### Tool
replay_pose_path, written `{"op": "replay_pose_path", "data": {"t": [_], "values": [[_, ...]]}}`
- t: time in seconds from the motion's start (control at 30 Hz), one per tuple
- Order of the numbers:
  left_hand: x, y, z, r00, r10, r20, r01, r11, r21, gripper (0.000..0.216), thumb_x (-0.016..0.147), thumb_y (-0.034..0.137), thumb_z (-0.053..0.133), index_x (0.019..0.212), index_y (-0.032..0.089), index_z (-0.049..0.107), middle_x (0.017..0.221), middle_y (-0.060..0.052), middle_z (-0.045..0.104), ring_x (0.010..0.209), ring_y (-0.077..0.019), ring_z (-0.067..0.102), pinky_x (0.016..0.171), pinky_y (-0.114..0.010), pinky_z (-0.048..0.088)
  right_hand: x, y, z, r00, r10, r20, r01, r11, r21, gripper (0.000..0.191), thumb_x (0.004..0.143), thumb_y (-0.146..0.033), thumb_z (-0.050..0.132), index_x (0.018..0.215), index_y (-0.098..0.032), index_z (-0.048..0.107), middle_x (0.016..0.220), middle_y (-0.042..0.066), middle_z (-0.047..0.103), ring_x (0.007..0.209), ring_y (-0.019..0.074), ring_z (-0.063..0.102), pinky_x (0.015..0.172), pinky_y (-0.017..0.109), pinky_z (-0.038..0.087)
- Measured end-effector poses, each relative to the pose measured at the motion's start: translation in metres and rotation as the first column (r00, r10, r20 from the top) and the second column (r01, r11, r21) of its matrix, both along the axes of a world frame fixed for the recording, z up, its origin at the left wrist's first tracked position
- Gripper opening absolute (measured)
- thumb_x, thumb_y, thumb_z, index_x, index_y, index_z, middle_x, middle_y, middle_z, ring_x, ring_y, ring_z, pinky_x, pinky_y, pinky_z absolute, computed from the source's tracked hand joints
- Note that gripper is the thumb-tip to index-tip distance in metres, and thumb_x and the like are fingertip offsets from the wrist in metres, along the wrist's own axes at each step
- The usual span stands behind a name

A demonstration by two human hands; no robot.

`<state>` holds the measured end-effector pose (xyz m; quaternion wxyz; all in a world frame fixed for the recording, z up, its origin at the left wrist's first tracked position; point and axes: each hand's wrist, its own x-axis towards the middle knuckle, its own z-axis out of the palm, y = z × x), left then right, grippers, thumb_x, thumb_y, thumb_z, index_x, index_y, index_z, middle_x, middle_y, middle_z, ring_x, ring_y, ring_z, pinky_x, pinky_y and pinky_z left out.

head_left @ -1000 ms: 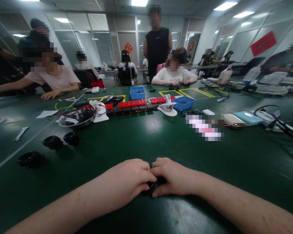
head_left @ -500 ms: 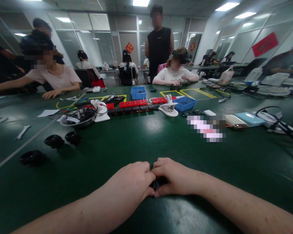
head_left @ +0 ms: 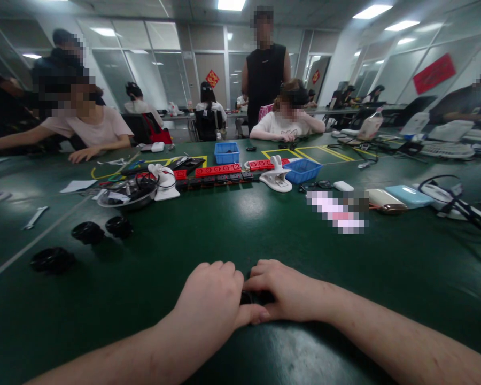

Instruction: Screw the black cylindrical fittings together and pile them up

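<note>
Low over the near part of the green table, my left hand [head_left: 214, 294] and my right hand [head_left: 278, 291] meet around a small black part [head_left: 246, 298]. Most of that part is hidden by my fingers, so its kind cannot be made out. My left thumb reaches across its near side towards my right thumb, with the other left fingers curled over the far side. My right fingers are bent around its right end. Off to the left lie black, round, ring-like parts: one in front [head_left: 53, 260], one behind it [head_left: 88, 232] and another beside that [head_left: 119, 226].
A wrench [head_left: 36, 218] lies far left. Behind are a bowl of cables [head_left: 128, 197], white clip stands [head_left: 276, 176], red power strips [head_left: 217, 170] and blue bins [head_left: 302, 171]. Power banks [head_left: 409, 195] and cables lie right. Other people sit across the table; one stands.
My left hand has shifted slightly left and turned, its thumb now stretched across the near side of the black part. My right hand stays nearly in place.
</note>
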<state>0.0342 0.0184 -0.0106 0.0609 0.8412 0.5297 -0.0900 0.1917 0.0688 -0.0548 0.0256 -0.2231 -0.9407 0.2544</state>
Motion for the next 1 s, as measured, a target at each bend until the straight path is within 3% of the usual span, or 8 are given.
{"op": "replay_pose_path", "data": {"t": [0.13, 0.27, 0.43, 0.67, 0.8, 1.0], "values": [[-0.01, 0.003, 0.009, 0.993, -0.043, 0.112, 0.038, 0.998, 0.05, 0.042, 0.081, 0.052, 0.051, 0.087, 0.013, 0.064, 0.084, -0.01, 0.061, 0.081, -0.0284, 0.058, 0.069, -0.04, 0.045, 0.001, 0.0, -0.001, 1.0, 0.002, -0.016, -0.002, 1.0, -0.019, 0.036, 0.074, -0.04, 0.064, 0.102, -0.018, 0.062, 0.085, 0.004, 0.06, 0.079, 0.0172, 0.051, 0.07, 0.028, 0.037], [-0.023, 0.003, 0.02, 0.928, -0.177, 0.327, 0.204, 0.978, -0.051, 0.023, 0.081, 0.031, 0.059, 0.103, 0.023, 0.06, 0.099, -0.003, 0.06, 0.091, -0.0215, 0.055, 0.079, -0.035, 0.043, 0.001, 0.0, -0.002, 1.0, 0.011, -0.027, -0.012, 1.0, -0.023, 0.035, 0.072, -0.037, 0.067, 0.102, -0.019, 0.062, 0.089, 0.004, 0.06, 0.082, 0.0177, 0.052, 0.073, 0.029, 0.037], [-0.031, 0.003, 0.019, 0.871, -0.232, 0.434, 0.334, 0.926, -0.175, 0.038, 0.079, 0.008, 0.058, 0.112, 0.029, 0.056, 0.113, 0.002, 0.058, 0.103, -0.0161, 0.052, 0.09, -0.028, 0.037, 0.0, 0.0, -0.001, 1.0, -0.003, 0.002, 0.003, 1.0, -0.006, 0.029, 0.071, -0.037, 0.068, 0.094, -0.019, 0.063, 0.082, 0.002, 0.059, 0.08, 0.0172, 0.052, 0.07, 0.028, 0.036], [-0.023, 0.007, 0.013, 0.916, -0.216, 0.338, 0.293, 0.936, -0.196, 0.028, 0.08, 0.011, 0.058, 0.105, 0.023, 0.061, 0.101, -0.003, 0.064, 0.095, -0.0194, 0.057, 0.083, -0.03, 0.043, 0.001, -0.001, -0.001, 1.0, -0.002, -0.002, 0.002, 1.0, -0.005, 0.027, 0.072, -0.038, 0.067, 0.09, -0.019, 0.063, 0.081, 0.002, 0.058, 0.078, 0.0167, 0.051, 0.068, 0.027, 0.035], [-0.011, 0.007, 0.018, 0.981, -0.097, 0.167, 0.134, 0.965, -0.226, 0.019, 0.077, 0.02, 0.064, 0.096, 0.017, 0.066, 0.092, -0.007, 0.065, 0.087, -0.0247, 0.06, 0.076, -0.035, 0.046, 0.001, 0.0, 0.0, 1.0, -0.011, 0.01, 0.011, 1.0, -0.004, 0.027, 0.072, -0.038, 0.066, 0.09, -0.018, 0.063, 0.08, 0.002, 0.058, 0.078, 0.0168, 0.051, 0.067, 0.027, 0.035], [0.002, 0.003, 0.014, 1.0, -0.001, -0.021, -0.002, 0.987, -0.16, 0.035, 0.073, 0.04, 0.067, 0.088, 0.008, 0.066, 0.085, -0.014, 0.066, 0.08, -0.0319, 0.062, 0.069, -0.04, 0.048, 0.001, 0.0, -0.001, 1.0, -0.002, 0.001, 0.002, 1.0, -0.006, 0.034, 0.074, -0.039, 0.064, 0.1, -0.019, 0.062, 0.083, 0.004, 0.059, 0.078, 0.0173, 0.051, 0.068, 0.028, 0.035]]}}
